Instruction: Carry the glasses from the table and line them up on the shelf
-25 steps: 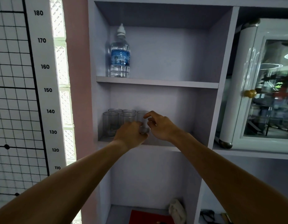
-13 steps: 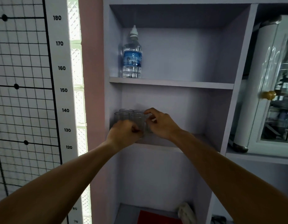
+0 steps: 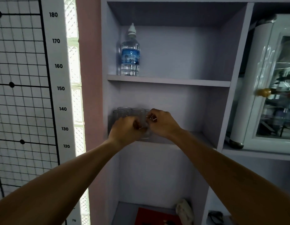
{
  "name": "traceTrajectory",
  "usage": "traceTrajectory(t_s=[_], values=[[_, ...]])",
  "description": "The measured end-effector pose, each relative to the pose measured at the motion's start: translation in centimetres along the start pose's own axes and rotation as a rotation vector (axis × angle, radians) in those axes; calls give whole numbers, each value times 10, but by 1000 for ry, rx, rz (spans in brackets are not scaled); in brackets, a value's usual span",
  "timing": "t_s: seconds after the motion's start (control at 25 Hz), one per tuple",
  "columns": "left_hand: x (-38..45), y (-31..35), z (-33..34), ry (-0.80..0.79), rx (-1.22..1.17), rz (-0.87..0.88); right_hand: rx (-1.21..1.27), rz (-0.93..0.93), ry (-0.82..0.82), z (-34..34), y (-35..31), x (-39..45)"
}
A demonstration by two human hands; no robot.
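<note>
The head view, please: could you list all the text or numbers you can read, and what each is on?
"180", "170", "160", "150", "140", "130", "120": white height scale strip left of the shelf unit.
"70": same strip, near the bottom edge.
Blue label on the water bottle: print too blurred to read.

The shelf unit (image 3: 168,82) is showing a pale lilac-grey all over, darkening to a deeper violet in its shadowed top. The glasses (image 3: 123,112) are looking clear and colourless — faint grey outlines against the lilac back. The water bottle (image 3: 129,52) is clear too, wearing a blue label with white marks and a white cap. The wall strip (image 3: 88,62) is glowing dusty pink. The height chart (image 3: 27,78) is reading white with a black grid, black dots and black numbers. The cabinet (image 3: 261,82) is gleaming white, carrying a gold knob (image 3: 263,92). A red item (image 3: 150,215) is lying at the bottom — beside it, an off-white cloth (image 3: 184,208).
</note>
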State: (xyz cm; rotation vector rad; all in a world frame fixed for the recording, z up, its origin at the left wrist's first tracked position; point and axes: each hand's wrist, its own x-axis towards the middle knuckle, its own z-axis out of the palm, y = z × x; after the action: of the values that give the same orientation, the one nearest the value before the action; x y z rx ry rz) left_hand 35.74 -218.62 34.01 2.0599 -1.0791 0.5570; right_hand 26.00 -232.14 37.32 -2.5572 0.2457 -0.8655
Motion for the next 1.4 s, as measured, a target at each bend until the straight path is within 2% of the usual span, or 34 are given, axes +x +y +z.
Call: traceTrajectory(t_s=[0.24, 0.44, 0.84, 1.0, 1.2, 1.4], values=[[8, 34, 33, -52, -106, 66, -35, 85, 55, -30, 33, -17], [15, 52, 59, -35, -74, 172, 28, 153, 86, -47, 55, -23], [24, 49, 70, -29, -30, 80, 77, 193, 47, -40, 67, -12], [26, 43, 65, -80, -41, 72, 53, 192, 66, -37, 68, -9], [18, 25, 50, -61, -30, 88, -50, 73, 185, -25, 53, -3], [5, -8, 17, -12, 83, 33, 85, -108, 43, 11, 12, 16]])
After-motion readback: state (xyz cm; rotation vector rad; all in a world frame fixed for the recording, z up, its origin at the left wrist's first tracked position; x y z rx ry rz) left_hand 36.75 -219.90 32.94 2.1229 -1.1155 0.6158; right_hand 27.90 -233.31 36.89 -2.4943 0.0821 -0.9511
